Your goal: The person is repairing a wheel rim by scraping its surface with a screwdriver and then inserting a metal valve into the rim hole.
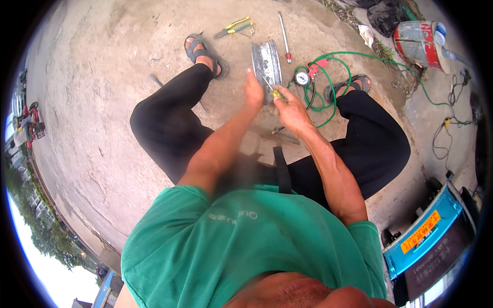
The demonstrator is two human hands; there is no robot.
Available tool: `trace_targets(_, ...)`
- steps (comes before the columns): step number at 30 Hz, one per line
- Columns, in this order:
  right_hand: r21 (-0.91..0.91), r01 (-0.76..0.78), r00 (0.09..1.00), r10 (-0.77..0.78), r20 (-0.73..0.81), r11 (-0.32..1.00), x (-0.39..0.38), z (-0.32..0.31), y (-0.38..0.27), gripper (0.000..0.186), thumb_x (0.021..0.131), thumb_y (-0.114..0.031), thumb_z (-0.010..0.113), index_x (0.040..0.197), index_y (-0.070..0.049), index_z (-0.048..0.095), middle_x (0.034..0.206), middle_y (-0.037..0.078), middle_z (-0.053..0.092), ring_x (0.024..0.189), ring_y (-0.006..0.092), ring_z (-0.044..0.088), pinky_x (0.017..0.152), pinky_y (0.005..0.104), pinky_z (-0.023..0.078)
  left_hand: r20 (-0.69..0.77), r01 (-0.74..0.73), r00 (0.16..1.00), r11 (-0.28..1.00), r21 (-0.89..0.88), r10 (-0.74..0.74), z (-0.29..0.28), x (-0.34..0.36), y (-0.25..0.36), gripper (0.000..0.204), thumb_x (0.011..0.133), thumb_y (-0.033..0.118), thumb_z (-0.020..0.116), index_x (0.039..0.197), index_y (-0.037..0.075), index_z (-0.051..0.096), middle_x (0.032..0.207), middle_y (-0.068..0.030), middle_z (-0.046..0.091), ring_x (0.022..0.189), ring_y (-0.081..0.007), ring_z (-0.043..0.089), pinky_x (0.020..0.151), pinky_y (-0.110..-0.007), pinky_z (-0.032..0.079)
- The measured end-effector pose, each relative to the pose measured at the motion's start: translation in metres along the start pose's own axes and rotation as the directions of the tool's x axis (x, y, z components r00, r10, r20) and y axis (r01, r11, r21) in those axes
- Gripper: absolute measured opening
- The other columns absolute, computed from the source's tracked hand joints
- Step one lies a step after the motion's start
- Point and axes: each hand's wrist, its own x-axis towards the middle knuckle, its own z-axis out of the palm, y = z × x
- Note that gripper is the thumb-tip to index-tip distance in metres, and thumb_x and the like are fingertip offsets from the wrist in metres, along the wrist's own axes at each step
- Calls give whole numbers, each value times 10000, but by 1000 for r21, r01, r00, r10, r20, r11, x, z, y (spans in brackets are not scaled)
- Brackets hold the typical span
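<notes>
A worn grey wheel (266,59) stands edge-on between my feet, with a pale scuffed band down its middle. Against its near left side is my left hand (253,91), gripping it; some of the fingers are hidden. My right hand (292,110) is closed round the yellow handle (277,95) of a thin screwdriver. Its slim metal shaft angles up and left across the face of the wheel. Whether the tip touches the wheel is too small to tell.
Pliers with yellow-green handles (233,27) and a long metal bar with a red end (284,38) lie beyond the wheel. To its right are a pressure gauge (302,78) and a coiled green hose (334,100). A red-and-grey drum (418,45) lies far right; a blue box (423,231) sits near right.
</notes>
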Motion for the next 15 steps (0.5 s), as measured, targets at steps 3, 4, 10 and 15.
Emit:
trace_targets(3,117,-13,1000,10,27,993,33,-2,-4,439,1041,-248,565,1467,-143,577,757,15,584,574,103,472,489,302,373,70,11,998,996,-88,-5,4,-1,19,801,1076,588,281,1226,-88,682,1153,-260,726,1132,-361,675,1005,-453,472)
trace_targets(4,129,1,1000,-2,7,992,36,-1,-4,437,1042,-246,563,1466,-142,577,755,12,580,564,102,465,478,299,365,51,-36,998,999,-3,36,5,-7,21,806,1076,591,273,1232,-89,679,1159,-265,723,1142,-367,672,1008,-453,471)
trace_targets(10,7,42,998,-42,39,999,4,-6,7,422,1021,-221,564,1424,-101,600,803,65,661,703,153,623,649,344,500,-23,-42,999,996,76,44,4,-9,15,824,1077,610,256,1250,-79,676,1180,-277,716,1164,-387,662,1021,-462,465)
trace_targets(15,124,-63,996,54,68,990,36,-5,-16,453,1024,-241,568,1456,-103,567,797,70,660,689,161,619,650,357,507,10,-45,999,990,137,44,-1,-20,24,849,1072,624,241,1231,-84,682,1188,-296,706,1161,-386,664,1023,-462,459)
